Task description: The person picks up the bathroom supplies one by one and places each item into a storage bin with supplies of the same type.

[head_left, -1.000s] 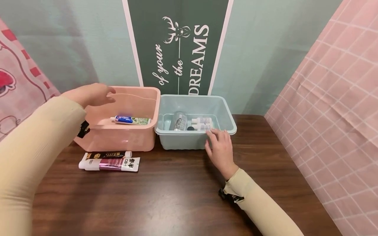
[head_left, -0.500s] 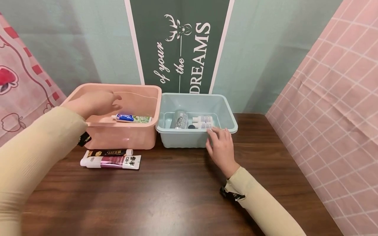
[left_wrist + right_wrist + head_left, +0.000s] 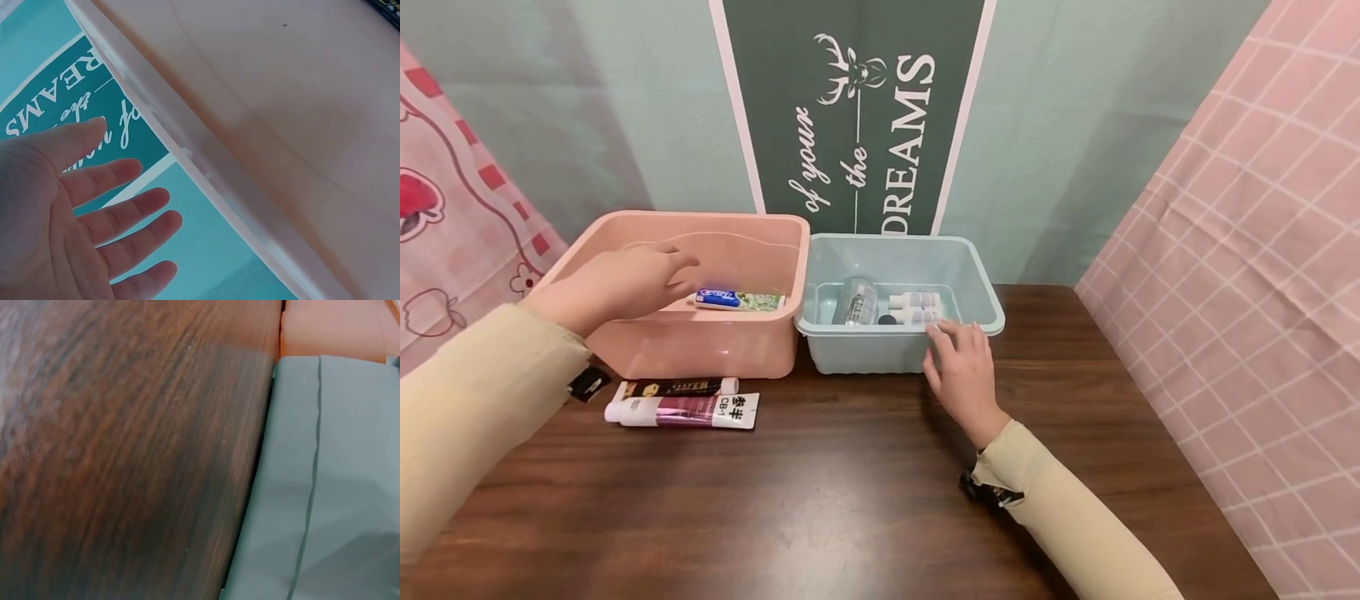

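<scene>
My left hand [image 3: 625, 282] hovers over the near left side of a pink bin [image 3: 715, 354]. Its fingers are spread and hold nothing, as the left wrist view also shows of the hand [image 3: 81, 219]. Just beyond its fingertips, in the bin, a blue and green toothpaste tube [image 3: 737, 300] lies on its side. My right hand [image 3: 964, 379] rests relaxed fingertips on the front rim of a pale blue bin [image 3: 872, 354]. Inside this bin are a clear bottle [image 3: 859, 302], two small white bottles [image 3: 919, 307] and a round black piece [image 3: 887, 320].
A black tube [image 3: 677, 388] and a white and purple toothpaste tube [image 3: 685, 412] lie side by side before the pink bin, on the dark wooden table [image 3: 820, 500]. The two bins stand against each other. Behind them hangs a green curtain [image 3: 1037, 125]; pink cloth flanks both sides.
My left hand has moved down and toward me, from over the pink bin's back left to its near side, its fingers still spread. The right hand has stayed at the blue rim.
</scene>
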Tool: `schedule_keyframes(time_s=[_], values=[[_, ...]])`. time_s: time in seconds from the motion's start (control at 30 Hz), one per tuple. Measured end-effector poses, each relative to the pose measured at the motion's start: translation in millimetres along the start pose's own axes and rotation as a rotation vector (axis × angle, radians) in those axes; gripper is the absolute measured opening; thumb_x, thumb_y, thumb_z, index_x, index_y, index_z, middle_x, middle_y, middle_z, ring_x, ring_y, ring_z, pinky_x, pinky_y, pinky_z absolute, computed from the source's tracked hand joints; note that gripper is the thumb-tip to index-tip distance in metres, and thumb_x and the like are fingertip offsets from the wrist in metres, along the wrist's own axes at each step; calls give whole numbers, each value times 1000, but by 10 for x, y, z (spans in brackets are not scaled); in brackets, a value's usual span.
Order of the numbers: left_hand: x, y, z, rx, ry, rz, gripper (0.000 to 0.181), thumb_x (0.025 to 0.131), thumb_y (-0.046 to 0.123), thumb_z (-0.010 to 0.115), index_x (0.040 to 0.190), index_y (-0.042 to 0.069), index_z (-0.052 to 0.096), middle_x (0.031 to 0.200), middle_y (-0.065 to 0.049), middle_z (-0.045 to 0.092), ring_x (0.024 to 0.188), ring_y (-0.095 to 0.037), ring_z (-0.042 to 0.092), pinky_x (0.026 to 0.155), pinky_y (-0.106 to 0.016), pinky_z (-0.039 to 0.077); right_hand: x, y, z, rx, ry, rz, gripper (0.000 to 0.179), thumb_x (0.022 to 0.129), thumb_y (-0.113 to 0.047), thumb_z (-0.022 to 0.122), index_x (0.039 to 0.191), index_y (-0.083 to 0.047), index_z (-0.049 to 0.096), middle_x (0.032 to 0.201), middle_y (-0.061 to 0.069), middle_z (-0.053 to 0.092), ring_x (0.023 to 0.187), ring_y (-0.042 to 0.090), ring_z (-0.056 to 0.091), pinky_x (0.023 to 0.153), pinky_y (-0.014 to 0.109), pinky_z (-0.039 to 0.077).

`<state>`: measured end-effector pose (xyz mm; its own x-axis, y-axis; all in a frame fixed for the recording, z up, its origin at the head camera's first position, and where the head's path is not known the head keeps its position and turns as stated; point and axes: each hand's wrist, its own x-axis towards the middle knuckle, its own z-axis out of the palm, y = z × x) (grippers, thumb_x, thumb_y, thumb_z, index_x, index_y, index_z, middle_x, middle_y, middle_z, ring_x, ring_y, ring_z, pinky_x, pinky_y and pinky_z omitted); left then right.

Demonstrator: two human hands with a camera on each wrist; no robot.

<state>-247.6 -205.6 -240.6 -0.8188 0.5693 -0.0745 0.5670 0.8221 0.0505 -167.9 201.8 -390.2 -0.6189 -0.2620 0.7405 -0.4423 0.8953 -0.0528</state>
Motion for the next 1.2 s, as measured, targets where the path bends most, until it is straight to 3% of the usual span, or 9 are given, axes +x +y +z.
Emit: schedule_keyframes(time_s=[0.2,0.33,0.73,0.93,1.2], values=[[-59,-131,15,-3,34,22,39,91,19,56,118,-9,53,110,-29,56,106,-44,51,91,-56,39,49,-38,55,-8,11,8,29,81,-8,58,109,-2,61,108,18,55,94,39,51,95,57,36],[-160,-131,-5,3,43,11,42,90,21,59,120,-8,53,112,-30,54,108,-45,48,91,-57,39,78,-50,59,-6,9,3,29,81,-9,58,109,-2,61,109,18,55,94,39,50,96,57,35],[-400,77,-18,-13,87,48,42,91,31,59,118,-1,57,111,-22,58,100,-37,57,82,-53,46,50,-69,49,2,28,13,30,77,-7,62,107,-1,62,107,18,55,94,40,51,93,59,37],[-514,106,23,-11,102,30,41,90,31,59,118,1,58,113,-21,58,94,-34,60,77,-53,48,1,-102,21,-6,2,17,30,80,-8,60,109,-1,61,109,18,54,96,39,50,95,58,36],[-678,109,94,8,94,54,45,86,28,65,120,-1,57,107,-17,61,91,-33,62,74,-51,50,-42,-142,-39,-17,-20,10,31,82,-10,58,112,-1,60,111,19,54,96,39,49,97,57,34]])
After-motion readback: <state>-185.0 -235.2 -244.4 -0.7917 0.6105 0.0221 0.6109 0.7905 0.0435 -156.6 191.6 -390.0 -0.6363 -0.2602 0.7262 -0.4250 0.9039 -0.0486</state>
